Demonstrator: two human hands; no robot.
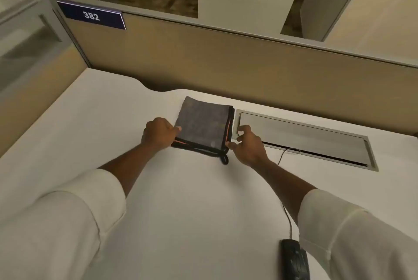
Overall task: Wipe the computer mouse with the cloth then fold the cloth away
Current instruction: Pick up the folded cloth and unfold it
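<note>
A grey cloth (203, 126) with black and orange edging lies folded into a small square on the white desk (181, 200), near the back partition. My left hand (158, 132) pinches the cloth's near left corner. My right hand (247, 144) pinches its near right corner, where a black loop hangs out. The black computer mouse (294, 259) rests at the lower right, partly hidden by my right sleeve, and its thin cable (287, 214) runs back under my forearm.
A grey metal cable hatch (305, 137) is set into the desk just right of the cloth. A tan partition (226, 67) with a blue "382" label (91, 16) closes the back and left sides of the desk.
</note>
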